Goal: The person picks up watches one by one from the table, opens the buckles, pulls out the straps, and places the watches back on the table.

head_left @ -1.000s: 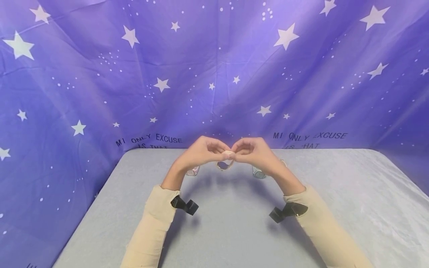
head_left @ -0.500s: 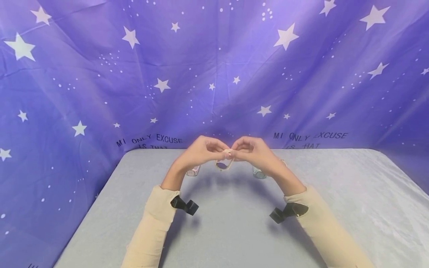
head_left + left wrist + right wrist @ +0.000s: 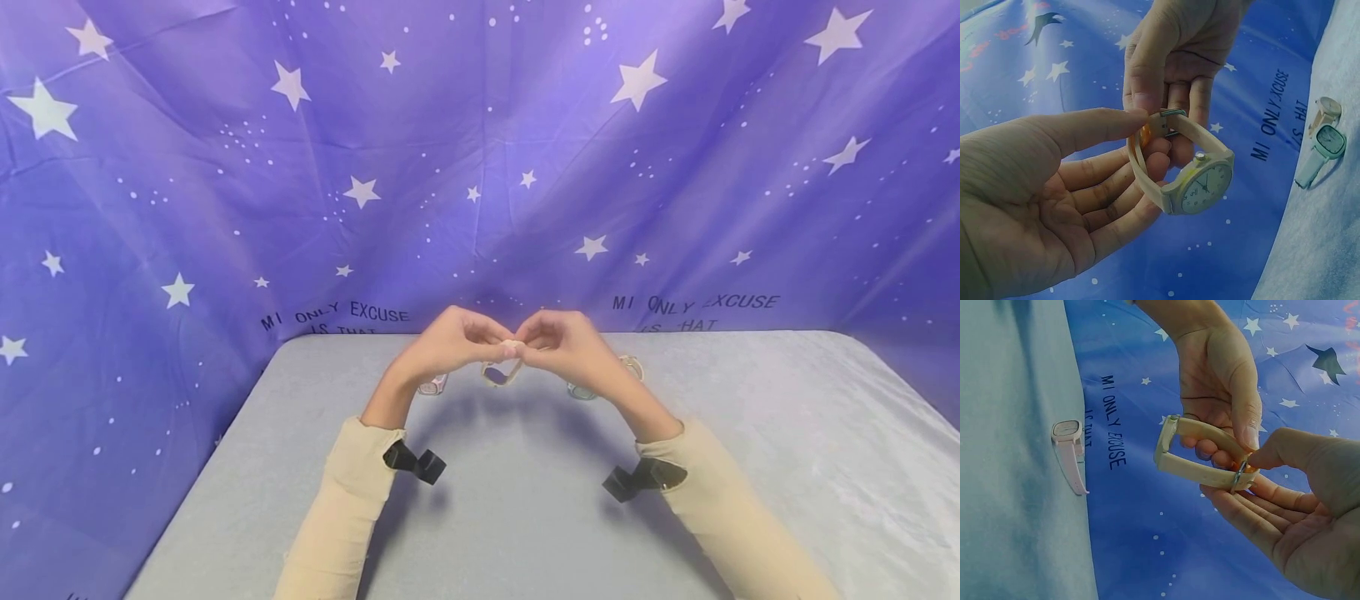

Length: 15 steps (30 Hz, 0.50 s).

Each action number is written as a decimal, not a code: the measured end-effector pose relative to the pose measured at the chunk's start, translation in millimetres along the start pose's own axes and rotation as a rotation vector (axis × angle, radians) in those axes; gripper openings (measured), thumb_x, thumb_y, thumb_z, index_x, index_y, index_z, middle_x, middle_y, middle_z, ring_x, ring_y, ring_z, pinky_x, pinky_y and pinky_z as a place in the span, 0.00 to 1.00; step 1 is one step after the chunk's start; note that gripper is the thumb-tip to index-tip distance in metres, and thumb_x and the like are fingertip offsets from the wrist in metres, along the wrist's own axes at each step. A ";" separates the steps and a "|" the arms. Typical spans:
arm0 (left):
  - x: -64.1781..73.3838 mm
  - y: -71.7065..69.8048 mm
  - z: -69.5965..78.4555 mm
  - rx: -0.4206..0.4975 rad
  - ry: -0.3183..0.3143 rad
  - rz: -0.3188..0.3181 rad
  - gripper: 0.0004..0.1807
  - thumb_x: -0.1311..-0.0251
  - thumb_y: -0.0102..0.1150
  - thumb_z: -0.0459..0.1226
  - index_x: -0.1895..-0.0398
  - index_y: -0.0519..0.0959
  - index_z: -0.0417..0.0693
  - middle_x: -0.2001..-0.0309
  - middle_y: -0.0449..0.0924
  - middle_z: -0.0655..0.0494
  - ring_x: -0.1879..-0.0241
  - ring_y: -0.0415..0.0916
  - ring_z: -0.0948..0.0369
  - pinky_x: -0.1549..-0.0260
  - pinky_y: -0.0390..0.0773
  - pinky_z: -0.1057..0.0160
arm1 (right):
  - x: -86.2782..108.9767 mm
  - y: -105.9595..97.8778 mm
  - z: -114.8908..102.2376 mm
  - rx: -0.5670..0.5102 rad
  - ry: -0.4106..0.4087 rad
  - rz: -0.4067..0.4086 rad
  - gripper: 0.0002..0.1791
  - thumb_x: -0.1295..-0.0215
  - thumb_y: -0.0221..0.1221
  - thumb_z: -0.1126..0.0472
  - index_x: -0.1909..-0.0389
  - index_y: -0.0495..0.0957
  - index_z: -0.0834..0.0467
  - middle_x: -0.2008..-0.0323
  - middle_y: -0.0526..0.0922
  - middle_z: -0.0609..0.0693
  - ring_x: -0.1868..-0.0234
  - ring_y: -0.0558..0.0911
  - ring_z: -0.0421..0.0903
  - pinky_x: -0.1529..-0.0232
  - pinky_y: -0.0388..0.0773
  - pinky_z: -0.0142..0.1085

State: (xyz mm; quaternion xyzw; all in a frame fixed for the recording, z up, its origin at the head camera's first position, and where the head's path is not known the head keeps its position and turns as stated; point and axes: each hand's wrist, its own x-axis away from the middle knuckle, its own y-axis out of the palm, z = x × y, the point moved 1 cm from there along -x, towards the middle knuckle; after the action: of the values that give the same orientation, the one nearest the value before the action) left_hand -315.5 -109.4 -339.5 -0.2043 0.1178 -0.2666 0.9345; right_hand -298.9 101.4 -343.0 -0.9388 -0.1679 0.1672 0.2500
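Observation:
A cream wristwatch (image 3: pixel 1205 189) with a round white dial hangs in a loop between both hands, above the table in the head view. My left hand (image 3: pixel 1054 194) pinches the strap near its end, thumb on top and fingers below. Facing it, my right hand (image 3: pixel 1310 506) pinches the strap at the metal buckle (image 3: pixel 1239 477). In the right wrist view, the strap's two ends overlap at this buckle. Fingertips of both hands meet there and partly cover the strap ends. In the head view, my left hand (image 3: pixel 453 337) and right hand (image 3: pixel 566 342) are close together.
A pink watch (image 3: pixel 1067 434) lies on the grey-covered table (image 3: pixel 510 517) behind my left wrist. Near my right wrist lie a mint-green watch (image 3: pixel 1329 142) and a second cream watch (image 3: pixel 1330 106). A purple star-printed curtain (image 3: pixel 480 150) hangs behind the table.
Both hands keep nearly the same place, with small shifts of the fingers at the strap. The watch loop tilts slightly, and more of the cream watch by my right wrist shows.

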 end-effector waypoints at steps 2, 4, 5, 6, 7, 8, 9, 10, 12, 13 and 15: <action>0.0 -0.2 -0.2 0.010 0.003 0.002 0.12 0.40 0.72 0.41 0.55 0.88 0.45 0.60 0.91 0.52 0.56 0.87 0.53 0.52 0.84 0.58 | -0.8 0.6 0.8 -0.011 0.005 0.005 0.11 0.38 0.70 0.60 0.58 0.83 0.61 0.61 0.89 0.55 0.59 0.89 0.47 0.50 0.87 0.43; 0.2 -0.5 -0.3 0.018 0.009 0.005 0.12 0.39 0.71 0.40 0.55 0.88 0.45 0.60 0.91 0.52 0.56 0.87 0.52 0.50 0.84 0.58 | -1.3 1.0 1.4 -0.026 0.005 0.013 0.12 0.37 0.70 0.59 0.58 0.82 0.61 0.61 0.89 0.55 0.59 0.89 0.47 0.50 0.87 0.43; 0.2 -0.6 -0.4 0.022 0.011 0.007 0.12 0.39 0.71 0.39 0.55 0.88 0.44 0.60 0.91 0.52 0.56 0.87 0.52 0.50 0.84 0.58 | -1.6 1.2 1.8 -0.038 0.003 0.016 0.11 0.37 0.69 0.60 0.58 0.82 0.62 0.60 0.89 0.56 0.59 0.89 0.47 0.50 0.87 0.43; 0.4 -0.9 -0.4 0.028 0.014 0.010 0.12 0.39 0.71 0.39 0.54 0.88 0.44 0.59 0.91 0.52 0.56 0.87 0.52 0.49 0.84 0.58 | -1.8 1.3 2.1 -0.052 0.002 0.018 0.11 0.37 0.69 0.60 0.58 0.82 0.62 0.60 0.89 0.56 0.59 0.89 0.47 0.50 0.87 0.42; 0.6 -1.2 -0.2 0.032 0.016 0.014 0.12 0.39 0.71 0.39 0.54 0.88 0.44 0.59 0.91 0.52 0.56 0.87 0.53 0.49 0.85 0.57 | -2.1 1.3 2.4 -0.064 -0.001 0.020 0.11 0.36 0.68 0.61 0.58 0.82 0.62 0.59 0.89 0.57 0.58 0.89 0.47 0.50 0.87 0.42; 0.8 -1.4 0.1 0.035 0.016 0.018 0.12 0.39 0.71 0.38 0.54 0.88 0.44 0.59 0.91 0.51 0.56 0.87 0.54 0.49 0.85 0.57 | -2.4 1.3 2.6 -0.078 -0.004 0.020 0.10 0.36 0.68 0.62 0.58 0.81 0.63 0.59 0.89 0.57 0.58 0.89 0.48 0.50 0.87 0.41; 1.0 -1.6 0.4 0.039 0.014 0.022 0.12 0.39 0.71 0.38 0.54 0.88 0.44 0.59 0.91 0.51 0.56 0.87 0.53 0.49 0.85 0.57 | -2.6 1.3 2.8 -0.088 -0.010 0.020 0.10 0.36 0.67 0.63 0.57 0.81 0.63 0.59 0.88 0.57 0.57 0.89 0.48 0.50 0.87 0.40; 1.2 -1.8 0.6 0.044 0.010 0.026 0.12 0.39 0.71 0.38 0.54 0.88 0.44 0.59 0.91 0.51 0.56 0.87 0.52 0.49 0.85 0.57 | -2.7 1.3 3.0 -0.099 -0.017 0.019 0.10 0.36 0.67 0.64 0.57 0.81 0.64 0.58 0.88 0.58 0.57 0.89 0.49 0.51 0.87 0.39; 1.3 -1.8 1.1 0.045 0.000 0.030 0.12 0.39 0.71 0.38 0.54 0.88 0.44 0.60 0.91 0.50 0.56 0.87 0.51 0.50 0.85 0.57 | -2.8 1.1 3.4 -0.108 -0.035 0.013 0.10 0.37 0.66 0.67 0.56 0.81 0.64 0.58 0.88 0.58 0.56 0.89 0.50 0.51 0.87 0.37; 1.3 -1.6 1.4 0.041 -0.008 0.031 0.12 0.40 0.71 0.38 0.55 0.88 0.44 0.60 0.91 0.50 0.56 0.87 0.51 0.50 0.85 0.57 | -2.4 1.1 3.1 -0.095 -0.046 0.012 0.10 0.37 0.66 0.67 0.56 0.82 0.64 0.58 0.88 0.58 0.55 0.89 0.50 0.51 0.87 0.36; 1.2 -1.0 1.8 0.028 -0.024 0.030 0.12 0.40 0.72 0.39 0.55 0.88 0.44 0.60 0.91 0.50 0.56 0.87 0.51 0.51 0.85 0.57 | -1.2 1.1 2.6 -0.060 -0.064 0.014 0.10 0.38 0.67 0.67 0.55 0.83 0.62 0.58 0.89 0.57 0.55 0.88 0.50 0.52 0.87 0.35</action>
State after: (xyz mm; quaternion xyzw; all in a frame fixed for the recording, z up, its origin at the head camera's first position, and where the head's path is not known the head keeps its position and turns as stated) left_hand -314.3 -110.3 -337.6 -0.1925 0.1059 -0.2517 0.9425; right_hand -300.7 101.1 -345.5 -0.9411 -0.1744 0.1938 0.2152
